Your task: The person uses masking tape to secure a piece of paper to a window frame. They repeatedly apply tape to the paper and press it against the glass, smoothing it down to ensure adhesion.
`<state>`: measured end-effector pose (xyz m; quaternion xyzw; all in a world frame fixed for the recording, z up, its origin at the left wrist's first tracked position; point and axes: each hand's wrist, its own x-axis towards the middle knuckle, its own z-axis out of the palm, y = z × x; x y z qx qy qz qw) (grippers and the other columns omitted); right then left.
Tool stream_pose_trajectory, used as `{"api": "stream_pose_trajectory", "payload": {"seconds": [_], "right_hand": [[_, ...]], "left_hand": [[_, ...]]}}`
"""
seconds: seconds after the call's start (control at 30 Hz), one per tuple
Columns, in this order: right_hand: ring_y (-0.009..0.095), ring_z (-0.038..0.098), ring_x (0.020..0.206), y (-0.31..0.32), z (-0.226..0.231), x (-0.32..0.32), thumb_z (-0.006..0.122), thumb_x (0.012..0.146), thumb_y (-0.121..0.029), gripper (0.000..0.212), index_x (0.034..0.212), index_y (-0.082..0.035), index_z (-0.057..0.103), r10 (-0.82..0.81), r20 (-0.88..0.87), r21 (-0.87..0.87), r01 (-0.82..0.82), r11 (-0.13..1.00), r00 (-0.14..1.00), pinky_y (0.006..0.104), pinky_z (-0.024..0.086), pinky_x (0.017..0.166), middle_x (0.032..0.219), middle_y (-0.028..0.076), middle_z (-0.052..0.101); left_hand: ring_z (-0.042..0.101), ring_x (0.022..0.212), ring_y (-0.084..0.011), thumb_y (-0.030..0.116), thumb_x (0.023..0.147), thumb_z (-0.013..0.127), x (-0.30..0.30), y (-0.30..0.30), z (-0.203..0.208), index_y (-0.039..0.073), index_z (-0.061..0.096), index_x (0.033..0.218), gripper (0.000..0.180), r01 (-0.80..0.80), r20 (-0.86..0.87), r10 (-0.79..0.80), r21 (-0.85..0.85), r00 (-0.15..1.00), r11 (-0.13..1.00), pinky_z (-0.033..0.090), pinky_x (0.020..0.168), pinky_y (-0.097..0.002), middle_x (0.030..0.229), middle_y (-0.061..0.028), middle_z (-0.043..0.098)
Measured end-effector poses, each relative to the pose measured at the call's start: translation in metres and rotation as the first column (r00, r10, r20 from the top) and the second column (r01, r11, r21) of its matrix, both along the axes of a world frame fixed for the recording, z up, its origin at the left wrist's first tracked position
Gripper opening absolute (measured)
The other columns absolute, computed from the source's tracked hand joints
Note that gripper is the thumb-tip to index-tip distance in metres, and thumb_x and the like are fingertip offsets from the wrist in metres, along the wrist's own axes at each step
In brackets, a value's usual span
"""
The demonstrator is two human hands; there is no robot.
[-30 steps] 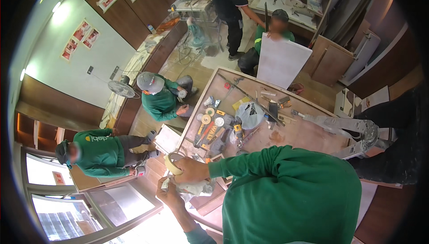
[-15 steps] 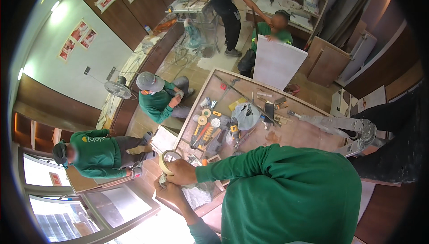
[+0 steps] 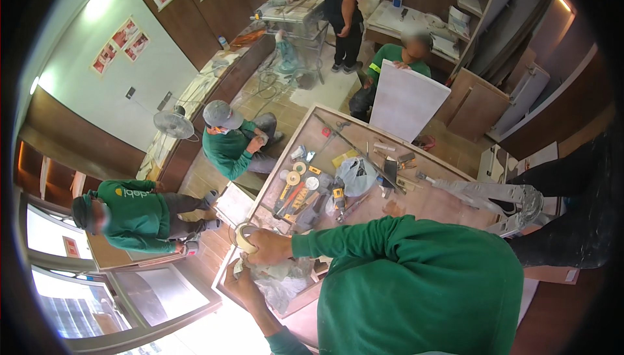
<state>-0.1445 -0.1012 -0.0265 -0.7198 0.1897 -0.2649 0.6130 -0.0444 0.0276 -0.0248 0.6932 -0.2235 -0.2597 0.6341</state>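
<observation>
My right hand [image 3: 270, 248] is closed around a roll of cream masking tape [image 3: 240, 240], whose ring stands out past the fingers. Just below it, my left hand [image 3: 242, 282] has its fingers pinched on a small pale piece [image 3: 238, 266]; whether this joins the roll cannot be made out. Both hands are over the near left corner of a wooden worktable [image 3: 426, 207]. Crumpled clear plastic [image 3: 286, 283] lies beneath them.
On the table are a yellow-and-black cordless drill [image 3: 339, 203], a plastic bag [image 3: 357, 176], tape rolls and several hand tools. A stepladder [image 3: 494, 192] stands at right. Co-workers sit or stand at left [image 3: 136, 215], centre left [image 3: 227, 147] and behind a white panel [image 3: 409, 98].
My left hand has drawn slightly down and away from the roll in my right. The standing co-worker in dark clothes has lowered an arm from the person behind the panel. The view has shifted slightly.
</observation>
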Motion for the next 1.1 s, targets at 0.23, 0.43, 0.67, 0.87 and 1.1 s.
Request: {"api": "stream_pose_trajectory", "payload": {"seconds": [0.23, 0.43, 0.67, 0.87, 1.1], "right_hand": [[0.032, 0.065, 0.068, 0.010, 0.017, 0.005, 0.065, 0.073, -0.019, 0.026, 0.086, 0.003, 0.061, 0.000, -0.026, 0.026, 0.001, 1.000, 1.000, 0.0405, 0.051, 0.065, 0.073, 0.021, 0.064], [0.038, 0.065, 0.070, 0.021, -0.020, 0.022, 0.064, 0.074, -0.017, 0.024, 0.089, 0.001, 0.061, -0.094, -0.034, -0.121, 0.089, 0.989, 0.995, 0.0431, 0.051, 0.064, 0.075, 0.023, 0.064], [0.036, 0.065, 0.074, 0.019, -0.050, 0.046, 0.069, 0.077, -0.019, 0.024, 0.094, -0.003, 0.062, -0.143, 0.097, -0.178, 0.158, 0.971, 0.985, 0.0439, 0.051, 0.065, 0.080, 0.019, 0.064], [0.036, 0.061, 0.061, -0.006, -0.052, 0.038, 0.069, 0.075, -0.015, 0.017, 0.080, -0.001, 0.060, -0.218, 0.049, -0.272, 0.223, 0.936, 0.975, 0.0443, 0.048, 0.056, 0.071, 0.019, 0.062], [0.010, 0.058, 0.069, 0.005, -0.070, 0.033, 0.069, 0.081, -0.008, 0.013, 0.090, 0.001, 0.068, 0.237, -0.055, 0.163, -0.225, 0.961, 0.970, 0.0264, 0.045, 0.063, 0.074, 0.002, 0.064]], "left_hand": [[0.058, 0.067, -0.0087, -0.007, 0.082, 0.055, 0.002, 0.006, 0.011, -0.009, 0.067, 0.096, 0.019, 0.025, 0.072, -0.026, 0.010, 0.997, 1.000, 0.046, 0.059, -0.0218, 0.079, -0.0064, 0.066], [0.058, 0.067, -0.0098, -0.008, 0.078, 0.051, -0.010, -0.005, 0.013, -0.009, 0.068, 0.095, 0.024, -0.072, 0.081, 0.067, 0.049, 0.994, 0.996, 0.047, 0.059, -0.0240, 0.077, -0.0070, 0.066], [0.059, 0.068, -0.0137, -0.004, 0.071, 0.047, -0.004, -0.027, 0.008, -0.006, 0.070, 0.091, 0.031, -0.296, 0.342, 0.222, 0.181, 0.913, 0.938, 0.048, 0.063, -0.0283, 0.077, -0.0104, 0.069], [0.065, 0.072, -0.0194, 0.000, 0.073, 0.054, -0.002, -0.044, -0.008, -0.002, 0.074, 0.094, 0.029, -0.326, 0.222, 0.285, 0.178, 0.933, 0.928, 0.052, 0.070, -0.0314, 0.081, -0.0150, 0.072], [0.062, 0.076, -0.0138, 0.004, 0.079, 0.067, -0.012, 0.019, -0.052, -0.001, 0.074, 0.098, 0.021, -0.362, 0.022, 0.363, 0.145, 0.932, 0.921, 0.049, 0.071, -0.0291, 0.087, -0.0097, 0.072]]}}
